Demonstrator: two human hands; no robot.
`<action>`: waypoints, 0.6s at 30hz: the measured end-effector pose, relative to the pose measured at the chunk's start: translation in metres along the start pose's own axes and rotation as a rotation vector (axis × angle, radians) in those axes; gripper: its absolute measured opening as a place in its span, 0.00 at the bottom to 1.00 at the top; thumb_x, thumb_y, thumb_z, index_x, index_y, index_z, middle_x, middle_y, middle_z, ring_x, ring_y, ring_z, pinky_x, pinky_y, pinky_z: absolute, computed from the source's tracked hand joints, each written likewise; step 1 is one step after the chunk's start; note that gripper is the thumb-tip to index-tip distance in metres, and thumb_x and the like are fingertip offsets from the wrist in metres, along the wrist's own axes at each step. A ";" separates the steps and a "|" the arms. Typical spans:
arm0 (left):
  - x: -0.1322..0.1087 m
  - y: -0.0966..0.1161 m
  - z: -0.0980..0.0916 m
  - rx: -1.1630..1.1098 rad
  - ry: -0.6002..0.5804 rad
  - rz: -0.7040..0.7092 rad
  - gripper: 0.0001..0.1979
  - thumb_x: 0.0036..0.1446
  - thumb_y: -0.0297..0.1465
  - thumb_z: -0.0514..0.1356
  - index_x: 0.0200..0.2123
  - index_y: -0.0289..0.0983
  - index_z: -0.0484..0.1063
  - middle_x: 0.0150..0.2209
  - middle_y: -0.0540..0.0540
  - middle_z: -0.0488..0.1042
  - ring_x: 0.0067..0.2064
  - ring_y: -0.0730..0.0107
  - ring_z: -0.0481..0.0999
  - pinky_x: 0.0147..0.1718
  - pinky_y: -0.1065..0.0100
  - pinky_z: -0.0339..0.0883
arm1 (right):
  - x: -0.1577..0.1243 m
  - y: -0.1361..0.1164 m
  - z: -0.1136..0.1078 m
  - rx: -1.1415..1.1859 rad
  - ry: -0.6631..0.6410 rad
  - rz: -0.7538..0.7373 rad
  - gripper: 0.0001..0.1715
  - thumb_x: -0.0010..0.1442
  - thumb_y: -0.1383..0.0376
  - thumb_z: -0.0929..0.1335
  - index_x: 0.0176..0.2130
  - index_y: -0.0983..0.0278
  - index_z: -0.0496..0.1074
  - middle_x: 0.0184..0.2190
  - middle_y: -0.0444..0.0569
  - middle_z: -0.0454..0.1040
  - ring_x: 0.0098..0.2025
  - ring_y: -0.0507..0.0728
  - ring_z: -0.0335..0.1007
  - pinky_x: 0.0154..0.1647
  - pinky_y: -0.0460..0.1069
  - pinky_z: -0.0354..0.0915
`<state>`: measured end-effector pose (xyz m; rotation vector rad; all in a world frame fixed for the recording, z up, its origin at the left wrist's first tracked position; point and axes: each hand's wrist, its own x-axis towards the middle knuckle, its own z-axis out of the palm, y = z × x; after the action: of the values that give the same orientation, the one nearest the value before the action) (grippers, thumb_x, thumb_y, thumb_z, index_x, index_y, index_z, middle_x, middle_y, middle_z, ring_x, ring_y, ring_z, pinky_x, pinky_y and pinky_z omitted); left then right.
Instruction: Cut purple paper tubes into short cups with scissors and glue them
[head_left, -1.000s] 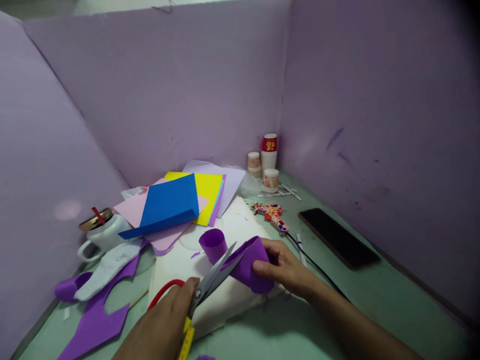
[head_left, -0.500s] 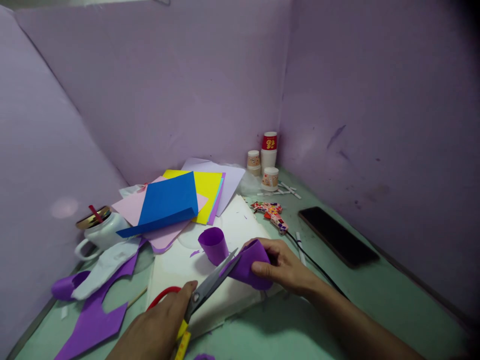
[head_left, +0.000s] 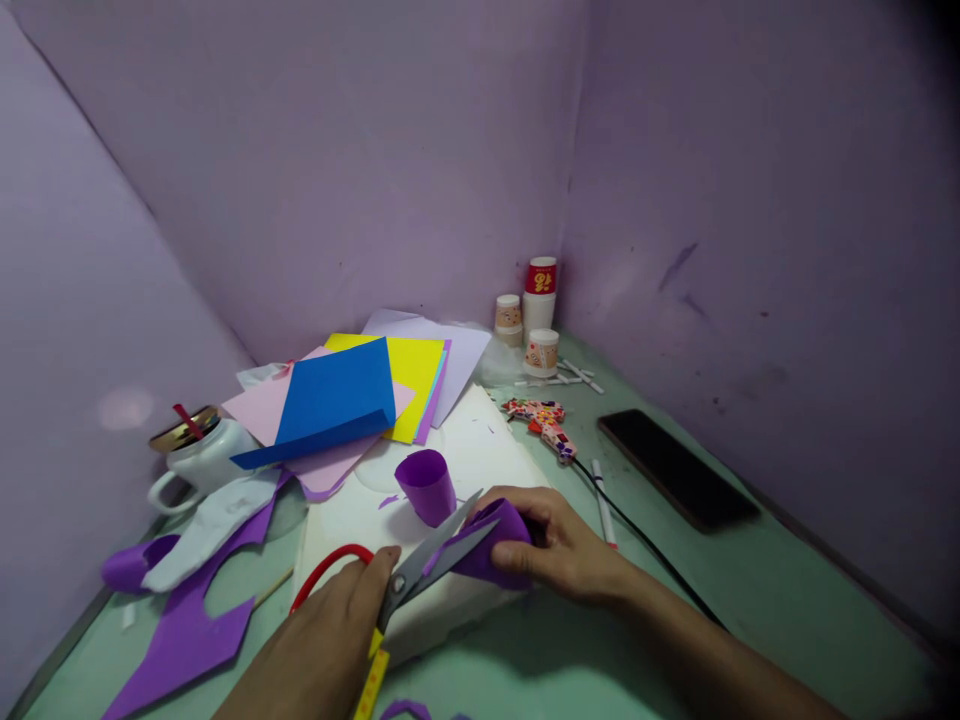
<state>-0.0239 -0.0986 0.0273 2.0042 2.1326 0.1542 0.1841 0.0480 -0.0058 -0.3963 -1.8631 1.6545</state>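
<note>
Scissors [head_left: 400,584] in curled left hand [head_left: 328,626]

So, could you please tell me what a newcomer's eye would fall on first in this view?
Probably the open scissors in the left hand at the lower middle, their blades at the purple tube held by the right hand. Next might come the bright blue sheet atop the coloured sheets, left of centre, then the dark phone on the green table at the right.
</note>
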 end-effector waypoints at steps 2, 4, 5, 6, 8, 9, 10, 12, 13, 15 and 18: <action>-0.001 0.001 0.000 0.032 -0.001 -0.004 0.32 0.49 0.21 0.51 0.60 0.36 0.61 0.55 0.38 0.72 0.54 0.55 0.73 0.48 0.60 0.69 | 0.000 0.000 0.000 0.000 0.006 0.000 0.23 0.53 0.50 0.70 0.35 0.68 0.72 0.29 0.48 0.67 0.30 0.54 0.61 0.31 0.48 0.58; -0.002 0.002 0.001 0.068 0.006 -0.005 0.32 0.48 0.21 0.48 0.60 0.34 0.61 0.55 0.38 0.72 0.53 0.55 0.74 0.47 0.59 0.70 | 0.000 0.000 0.000 -0.002 0.011 0.003 0.23 0.53 0.50 0.70 0.34 0.68 0.71 0.29 0.47 0.67 0.30 0.54 0.61 0.31 0.48 0.58; -0.002 0.002 0.001 0.088 0.008 -0.003 0.32 0.48 0.21 0.48 0.60 0.34 0.61 0.55 0.38 0.73 0.51 0.55 0.76 0.45 0.60 0.70 | 0.000 0.000 0.000 -0.002 0.012 0.006 0.23 0.52 0.50 0.70 0.33 0.68 0.71 0.28 0.47 0.67 0.29 0.53 0.60 0.31 0.48 0.58; -0.003 0.001 0.002 0.105 0.009 0.004 0.33 0.48 0.21 0.48 0.60 0.35 0.61 0.54 0.39 0.74 0.49 0.56 0.77 0.44 0.60 0.71 | 0.000 0.000 0.000 -0.006 0.011 0.008 0.23 0.52 0.49 0.70 0.33 0.67 0.71 0.28 0.46 0.67 0.29 0.53 0.60 0.30 0.48 0.58; -0.003 -0.001 0.004 0.143 0.020 0.031 0.34 0.46 0.19 0.48 0.60 0.34 0.61 0.53 0.39 0.74 0.46 0.57 0.78 0.41 0.61 0.72 | 0.000 0.000 0.000 -0.009 0.008 0.015 0.23 0.52 0.49 0.70 0.33 0.67 0.71 0.27 0.45 0.66 0.28 0.53 0.59 0.29 0.47 0.57; -0.004 -0.003 0.005 0.156 0.030 0.046 0.35 0.45 0.19 0.48 0.60 0.34 0.61 0.54 0.38 0.74 0.46 0.56 0.78 0.41 0.62 0.72 | 0.000 0.000 0.000 -0.009 0.009 0.018 0.23 0.52 0.48 0.70 0.32 0.67 0.71 0.27 0.45 0.66 0.28 0.52 0.59 0.29 0.47 0.57; -0.004 -0.005 0.006 0.163 0.037 0.061 0.35 0.45 0.19 0.48 0.60 0.33 0.61 0.54 0.38 0.74 0.47 0.56 0.78 0.41 0.62 0.73 | 0.000 0.000 -0.001 -0.013 0.010 0.019 0.24 0.52 0.48 0.70 0.32 0.67 0.71 0.27 0.45 0.66 0.28 0.52 0.59 0.28 0.47 0.57; -0.005 -0.007 0.007 0.162 0.036 0.067 0.35 0.43 0.20 0.50 0.59 0.34 0.61 0.52 0.39 0.75 0.45 0.56 0.79 0.40 0.63 0.73 | 0.000 0.000 -0.001 -0.021 0.013 0.016 0.24 0.52 0.47 0.70 0.32 0.67 0.71 0.26 0.45 0.66 0.28 0.52 0.59 0.28 0.47 0.57; -0.005 -0.007 0.007 0.159 0.033 0.060 0.36 0.43 0.20 0.51 0.60 0.35 0.61 0.51 0.40 0.76 0.44 0.57 0.79 0.39 0.63 0.73 | 0.000 0.000 -0.001 -0.023 0.015 0.015 0.24 0.52 0.47 0.70 0.32 0.67 0.71 0.26 0.45 0.66 0.28 0.52 0.60 0.28 0.47 0.58; -0.004 -0.005 0.005 0.135 0.040 0.044 0.35 0.45 0.22 0.52 0.60 0.37 0.61 0.51 0.41 0.77 0.44 0.58 0.79 0.40 0.65 0.72 | 0.000 0.000 0.000 -0.033 0.018 0.009 0.25 0.52 0.46 0.70 0.33 0.67 0.72 0.27 0.45 0.68 0.28 0.53 0.61 0.29 0.47 0.59; 0.001 0.000 0.002 0.088 0.019 0.036 0.36 0.43 0.24 0.53 0.60 0.36 0.60 0.50 0.40 0.76 0.48 0.57 0.77 0.43 0.65 0.71 | 0.000 -0.001 0.002 -0.058 0.005 -0.028 0.25 0.53 0.48 0.70 0.36 0.68 0.74 0.30 0.48 0.70 0.31 0.55 0.64 0.32 0.48 0.61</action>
<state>-0.0239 -0.0977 0.0255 2.0988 2.1507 0.0867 0.1832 0.0465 -0.0053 -0.3968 -1.9082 1.5828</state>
